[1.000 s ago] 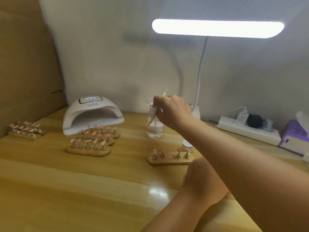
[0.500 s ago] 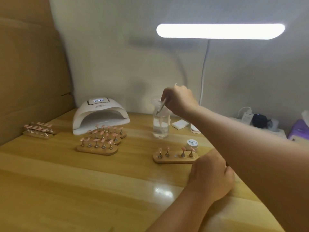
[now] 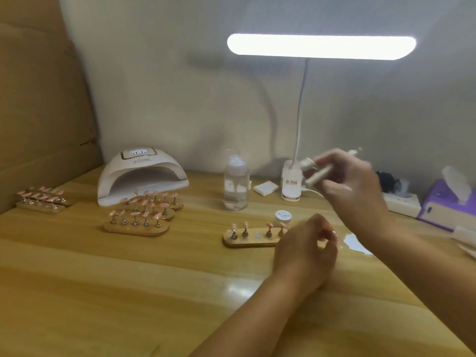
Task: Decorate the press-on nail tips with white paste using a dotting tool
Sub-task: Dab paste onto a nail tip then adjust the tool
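the dotting tool (image 3: 318,173) is gripped in the right hand (image 3: 347,184) and held up in the air over the back of the table (image 3: 128,292), just in front of the base of the lit desk lamp (image 3: 322,46). both are pretty motion-blurred, so the tool's tip can't be made out. the left hand (image 3: 306,251) is set down by the right end of the nearest wooden holder (image 3: 247,242), with the fingers curled in and something pink at the fingertips. whether a nail tip is pinched there honestly can't be told. four pink nail tips (image 3: 269,224) are stood on that holder, with one gap left in the middle. the small jar of white paste (image 3: 282,217) is sat just behind the holder's right end. a clear bottle (image 3: 235,186) is stood further back, and more loaded holders (image 3: 136,226) are parked in front of the uv nail lamp (image 3: 141,173).
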`<action>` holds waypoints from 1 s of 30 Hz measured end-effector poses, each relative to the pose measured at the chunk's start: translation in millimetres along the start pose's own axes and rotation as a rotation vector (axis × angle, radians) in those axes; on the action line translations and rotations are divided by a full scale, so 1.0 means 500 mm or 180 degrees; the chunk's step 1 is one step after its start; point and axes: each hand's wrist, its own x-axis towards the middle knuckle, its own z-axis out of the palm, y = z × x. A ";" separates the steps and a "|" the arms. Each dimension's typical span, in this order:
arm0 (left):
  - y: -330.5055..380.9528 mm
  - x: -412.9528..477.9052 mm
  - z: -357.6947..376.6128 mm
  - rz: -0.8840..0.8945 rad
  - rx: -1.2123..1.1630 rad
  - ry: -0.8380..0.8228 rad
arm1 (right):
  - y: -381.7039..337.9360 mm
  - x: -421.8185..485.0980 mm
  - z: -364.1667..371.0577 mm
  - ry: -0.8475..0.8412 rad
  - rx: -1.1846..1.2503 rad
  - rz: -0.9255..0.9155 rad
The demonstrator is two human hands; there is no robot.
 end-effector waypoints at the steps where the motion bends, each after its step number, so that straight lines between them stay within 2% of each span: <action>1: -0.002 0.002 -0.004 0.0056 -0.0047 0.0038 | 0.011 -0.036 -0.032 0.0138 0.0246 0.0224; 3: 0.001 0.001 -0.006 0.0256 -0.0083 0.0036 | 0.032 -0.111 -0.082 0.0363 0.0592 0.0642; 6: 0.008 -0.005 -0.007 0.0555 -0.0086 -0.0102 | 0.063 -0.189 -0.110 0.0302 0.0627 0.1040; 10: 0.013 -0.017 -0.003 0.0805 0.0009 -0.0188 | 0.078 -0.207 -0.108 0.0251 0.0981 0.1305; 13: 0.014 -0.018 -0.006 0.0819 -0.0051 -0.0064 | 0.079 -0.208 -0.104 0.0200 0.1375 0.1464; 19: 0.018 -0.020 -0.007 0.0962 -0.0022 -0.0047 | 0.090 -0.205 -0.107 0.0107 0.1636 0.1627; 30: 0.022 -0.022 -0.011 0.1071 0.0092 -0.0028 | 0.101 -0.206 -0.109 -0.0180 0.1527 0.1501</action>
